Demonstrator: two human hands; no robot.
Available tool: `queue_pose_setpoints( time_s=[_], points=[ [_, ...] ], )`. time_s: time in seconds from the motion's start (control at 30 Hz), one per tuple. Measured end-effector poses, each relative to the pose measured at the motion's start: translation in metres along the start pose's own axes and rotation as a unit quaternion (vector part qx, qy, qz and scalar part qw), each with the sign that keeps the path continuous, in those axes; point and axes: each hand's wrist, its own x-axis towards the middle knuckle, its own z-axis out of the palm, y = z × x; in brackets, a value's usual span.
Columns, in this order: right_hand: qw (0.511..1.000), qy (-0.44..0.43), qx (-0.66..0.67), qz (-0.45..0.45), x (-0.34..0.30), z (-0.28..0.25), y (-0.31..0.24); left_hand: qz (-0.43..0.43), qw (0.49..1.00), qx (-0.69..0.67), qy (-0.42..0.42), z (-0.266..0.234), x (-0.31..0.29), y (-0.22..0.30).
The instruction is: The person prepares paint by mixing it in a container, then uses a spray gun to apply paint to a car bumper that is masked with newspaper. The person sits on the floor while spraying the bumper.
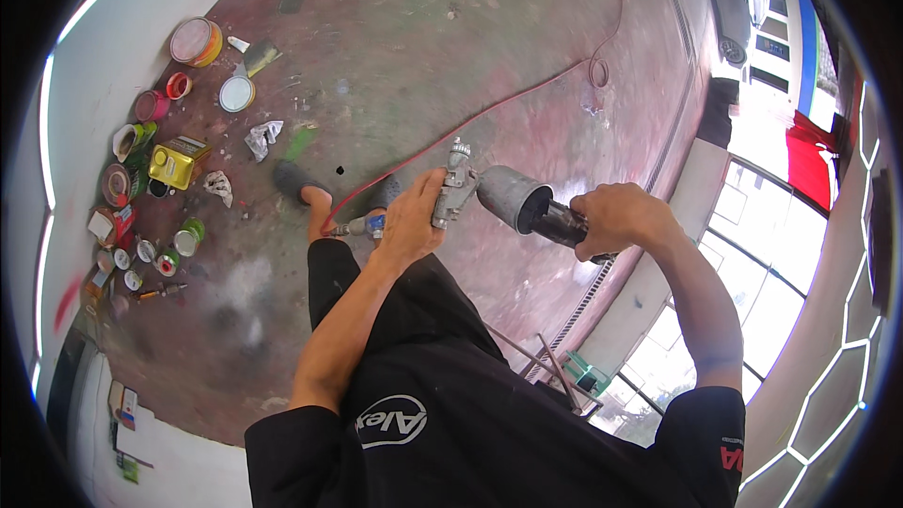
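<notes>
My left hand (pixel 412 218) is closed around the handle of a silver spray gun (pixel 457 190). The gun's grey metal cup (pixel 506 196) is tipped on its side, its open mouth facing right. At that mouth, my right hand (pixel 623 214) grips a dark, shiny cylindrical container (pixel 562 223), its near end at or just inside the rim. Whether any liquid passes between them I cannot tell. A red air hose (pixel 489 111) runs from the fitting (pixel 362 226) under the gun's handle out across the floor.
Several paint cans stand along the left wall, among them a yellow rectangular can (pixel 172 167) and a large round tin (pixel 195 41). Crumpled paper (pixel 263 138) lies near them. At lower right is a metal stand (pixel 555 367) beside a green stool (pixel 585 373). A car (pixel 729 0) is parked far right.
</notes>
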Motion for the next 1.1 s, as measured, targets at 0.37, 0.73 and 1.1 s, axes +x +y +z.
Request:
queue_pose_setpoints(
  time_s=[0.37, 0.73, 1.1],
  points=[
    [0.958, 0.25, 0.013, -0.136, -0.002, -0.086, -0.059, -0.066, 0.987, -0.054, 0.133, -0.099, 0.025, -0.028],
    [0.75, 0.502, 0.249, -0.352, 0.197, -0.187, -0.162, -0.198, 0.851, -0.21, 0.439, -0.159, 0.057, -0.13],
    [0.742, 0.471, 0.365, -0.305, 0.621, -0.341, -0.43, -0.262, 0.62, -0.217, 0.707, -0.157, 0.034, -0.349]
  ],
)
